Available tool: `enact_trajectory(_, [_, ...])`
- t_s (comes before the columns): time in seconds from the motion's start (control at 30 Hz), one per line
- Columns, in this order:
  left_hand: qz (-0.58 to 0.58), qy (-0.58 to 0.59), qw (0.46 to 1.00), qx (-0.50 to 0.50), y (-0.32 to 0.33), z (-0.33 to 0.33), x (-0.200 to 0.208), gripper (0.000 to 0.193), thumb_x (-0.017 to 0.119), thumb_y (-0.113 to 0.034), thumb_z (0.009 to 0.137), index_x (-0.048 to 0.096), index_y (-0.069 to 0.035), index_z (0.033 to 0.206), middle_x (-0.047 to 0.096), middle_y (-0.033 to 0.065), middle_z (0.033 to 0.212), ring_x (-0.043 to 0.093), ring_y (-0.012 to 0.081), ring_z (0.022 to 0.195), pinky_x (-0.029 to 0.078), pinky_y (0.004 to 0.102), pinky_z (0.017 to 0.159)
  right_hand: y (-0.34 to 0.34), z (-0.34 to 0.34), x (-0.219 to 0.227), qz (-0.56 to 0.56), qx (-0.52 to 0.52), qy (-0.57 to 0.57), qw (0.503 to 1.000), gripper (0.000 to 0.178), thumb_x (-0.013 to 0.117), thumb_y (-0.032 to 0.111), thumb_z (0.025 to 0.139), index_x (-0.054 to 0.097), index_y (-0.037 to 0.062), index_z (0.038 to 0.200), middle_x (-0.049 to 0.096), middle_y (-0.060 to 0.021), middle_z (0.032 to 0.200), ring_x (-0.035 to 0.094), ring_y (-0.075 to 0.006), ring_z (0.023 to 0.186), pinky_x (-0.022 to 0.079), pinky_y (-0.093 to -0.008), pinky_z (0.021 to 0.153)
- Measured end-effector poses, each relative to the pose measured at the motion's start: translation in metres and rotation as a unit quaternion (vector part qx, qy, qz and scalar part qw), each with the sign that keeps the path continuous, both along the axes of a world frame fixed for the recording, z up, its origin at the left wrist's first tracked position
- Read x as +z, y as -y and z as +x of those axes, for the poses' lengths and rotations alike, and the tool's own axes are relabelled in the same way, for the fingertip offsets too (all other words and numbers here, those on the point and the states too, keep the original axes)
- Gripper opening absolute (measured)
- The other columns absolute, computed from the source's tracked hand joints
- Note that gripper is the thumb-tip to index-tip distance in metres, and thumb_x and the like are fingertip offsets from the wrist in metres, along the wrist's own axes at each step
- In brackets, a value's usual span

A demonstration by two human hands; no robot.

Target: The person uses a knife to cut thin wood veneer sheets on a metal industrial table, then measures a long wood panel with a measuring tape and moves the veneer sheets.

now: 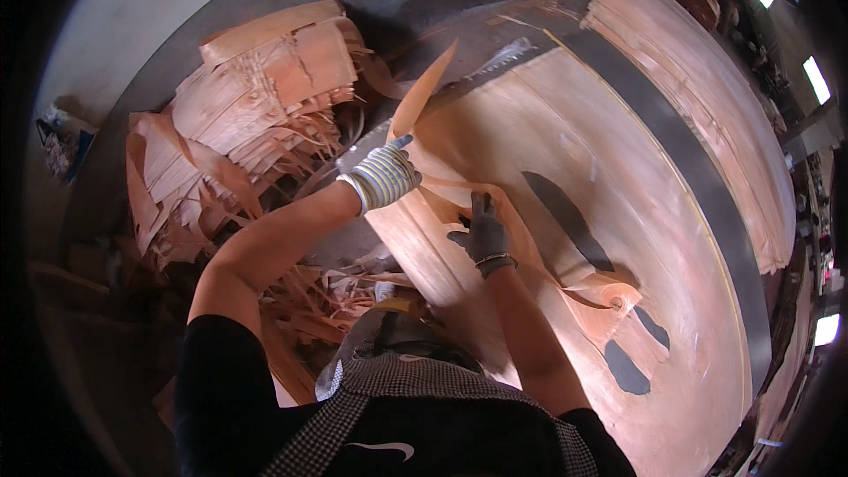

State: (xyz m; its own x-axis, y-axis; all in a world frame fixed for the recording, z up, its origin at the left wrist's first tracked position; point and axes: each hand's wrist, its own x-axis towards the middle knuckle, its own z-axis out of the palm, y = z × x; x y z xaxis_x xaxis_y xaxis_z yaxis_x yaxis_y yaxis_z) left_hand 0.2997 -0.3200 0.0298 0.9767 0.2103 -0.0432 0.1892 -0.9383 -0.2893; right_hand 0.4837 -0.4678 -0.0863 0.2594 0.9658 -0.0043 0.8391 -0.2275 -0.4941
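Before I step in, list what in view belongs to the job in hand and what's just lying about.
Seemingly in the job:
narrow wood strip, in the grip of the left hand
holed wood sheet, beneath the right hand

Apparently just lying about:
curled piece on the sheet
left stack of sheets
right stack of sheets
torn scraps

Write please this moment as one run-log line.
left hand: holds veneer strip | right hand: thumb spread, over holed veneer sheet | veneer stack: upper left
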Motion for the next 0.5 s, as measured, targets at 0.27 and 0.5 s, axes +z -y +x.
enact_trajectory(0.27, [-0.064,0.06,0.986,0.139,-0.097,-0.131,-0.119,0.018,0.047,-0.015,0.08,0.064,-0.014,0.075,0.062,0.0063,0.067,0.062,0.0244,0.075,0.028,0.0434,0.105,-0.119,-0.091,-0.024,-0.02,-0.009,0.056,0.998,0.078,0.069,0.028,0.072,0.027,0.0122,0.136,0.027,-0.0229,0.14,0.054,-0.038,0.104,0.049,-0.0442,0.079])
enact_trajectory(0.5, [-0.101,-0.032,0.988,0.108,-0.149,-0.145,-0.123,0.018,0.049,-0.019,0.082,0.066,-0.015,0.086,0.064,0.0034,0.08,0.06,0.021,0.085,0.035,0.0373,0.098,-0.183,-0.078,-0.072,-0.007,0.012,0.074,0.997,0.024,0.06,0.028,0.077,0.063,0.01,0.093,0.065,-0.0157,0.086,0.062,-0.0346,0.083,0.049,-0.0443,0.071])
